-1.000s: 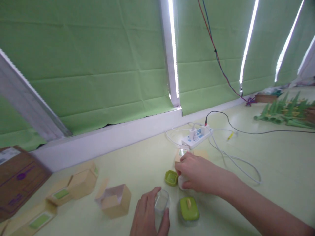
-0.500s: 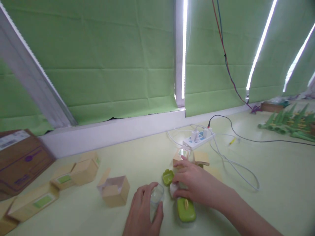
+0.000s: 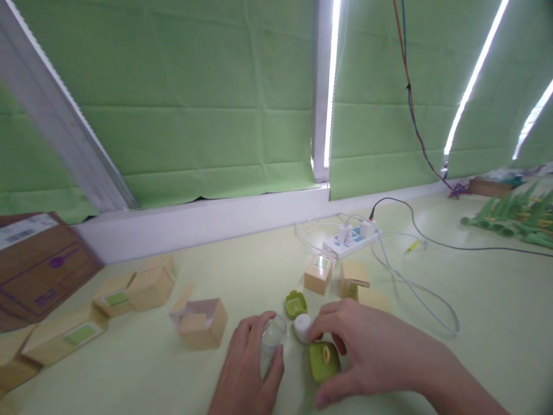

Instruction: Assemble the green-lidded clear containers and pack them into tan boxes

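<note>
My left hand (image 3: 248, 372) is wrapped around a small clear jar (image 3: 273, 335) that stands on the pale green table (image 3: 496, 300). My right hand (image 3: 367, 351) curls over a green lidded container (image 3: 323, 361), thumb under it and fingers above. A small white round piece (image 3: 302, 327) lies just by my right fingertips, touching or nearly so. A loose green lid (image 3: 296, 304) lies beyond the jar.
An open tan box (image 3: 199, 323) sits left of my hands, with more tan boxes (image 3: 129, 291) further left and two small ones (image 3: 337, 276) behind. A white power strip (image 3: 351, 241) with cables lies at the back. A brown carton (image 3: 38, 265) is far left.
My right hand drew back from the small boxes toward me and came down around the green lidded container. The left hand stayed on the clear jar. The view shifted slightly.
</note>
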`<state>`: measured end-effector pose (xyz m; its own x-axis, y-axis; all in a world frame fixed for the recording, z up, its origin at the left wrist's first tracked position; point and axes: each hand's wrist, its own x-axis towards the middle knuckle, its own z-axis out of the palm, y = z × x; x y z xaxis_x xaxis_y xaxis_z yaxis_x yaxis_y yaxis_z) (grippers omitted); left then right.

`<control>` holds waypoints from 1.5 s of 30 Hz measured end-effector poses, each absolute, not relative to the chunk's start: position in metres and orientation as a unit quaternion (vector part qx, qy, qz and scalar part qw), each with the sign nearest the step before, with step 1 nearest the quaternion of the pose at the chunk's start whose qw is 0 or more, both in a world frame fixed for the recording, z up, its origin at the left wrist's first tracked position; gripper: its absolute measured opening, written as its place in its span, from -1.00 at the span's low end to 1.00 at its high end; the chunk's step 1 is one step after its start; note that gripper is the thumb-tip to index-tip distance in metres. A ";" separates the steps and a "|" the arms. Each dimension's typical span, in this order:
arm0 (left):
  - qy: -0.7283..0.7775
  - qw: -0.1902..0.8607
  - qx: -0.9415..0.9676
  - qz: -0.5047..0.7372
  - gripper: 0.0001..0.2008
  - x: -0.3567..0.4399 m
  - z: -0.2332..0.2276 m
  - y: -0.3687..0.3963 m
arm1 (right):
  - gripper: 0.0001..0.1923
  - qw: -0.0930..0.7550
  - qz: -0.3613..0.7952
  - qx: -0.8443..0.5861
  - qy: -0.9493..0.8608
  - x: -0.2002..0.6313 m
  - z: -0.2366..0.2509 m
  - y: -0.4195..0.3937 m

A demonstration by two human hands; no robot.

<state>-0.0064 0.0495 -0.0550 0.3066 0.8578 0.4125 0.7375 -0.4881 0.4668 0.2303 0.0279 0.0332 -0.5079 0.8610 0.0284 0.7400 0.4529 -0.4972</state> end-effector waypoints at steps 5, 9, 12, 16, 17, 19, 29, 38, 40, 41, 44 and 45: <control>0.500 0.101 0.797 0.323 -0.63 -0.006 -0.053 0.047 | -0.58 0.125 0.223 -0.470 -0.845 0.222 0.023 0.027; 0.501 0.105 0.789 0.340 -0.63 -0.005 -0.047 0.048 | -0.73 0.194 0.237 -0.452 -0.838 0.230 0.036 0.030; 0.508 0.087 0.776 0.365 -0.66 0.003 -0.035 0.051 | -0.68 0.315 0.253 -0.461 -0.790 0.245 0.042 0.036; 0.485 0.072 0.818 0.301 -0.68 0.035 -0.009 0.067 | -0.69 0.510 0.283 -0.468 -0.664 0.264 0.038 0.046; 0.482 0.073 0.825 0.286 -0.67 0.046 -0.002 0.074 | -0.69 0.542 0.295 -0.462 -0.637 0.267 0.036 0.049; 0.482 0.068 0.831 0.270 -0.63 0.069 0.008 0.090 | -0.67 0.580 0.323 -0.447 -0.599 0.269 0.033 0.052; 0.499 0.087 0.834 0.219 -0.68 0.124 0.017 0.138 | -0.61 0.613 0.447 -0.376 -0.531 0.248 0.022 0.061; 0.515 0.070 0.782 0.343 -0.40 0.055 0.067 0.074 | -0.60 0.679 0.454 -0.308 -0.487 0.245 0.028 0.053; 0.497 0.071 0.780 0.375 -0.43 0.039 0.062 0.055 | -0.59 0.677 0.473 -0.277 -0.492 0.241 0.028 0.049; 0.481 0.064 0.787 0.382 -0.45 0.033 0.055 0.047 | -0.58 0.669 0.484 -0.261 -0.500 0.238 0.028 0.046; 0.455 0.047 0.795 0.399 -0.48 0.018 0.026 0.033 | -0.53 0.630 0.510 -0.217 -0.544 0.225 0.033 0.034; 0.446 0.046 0.793 0.411 -0.46 0.013 0.015 0.032 | -0.53 0.615 0.519 -0.199 -0.559 0.220 0.035 0.029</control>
<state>0.0129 0.0318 0.0148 0.2635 0.7461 0.6115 0.6700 -0.5976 0.4404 0.2205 0.0292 0.0355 -0.1655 0.8612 0.4806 -0.4158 0.3810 -0.8258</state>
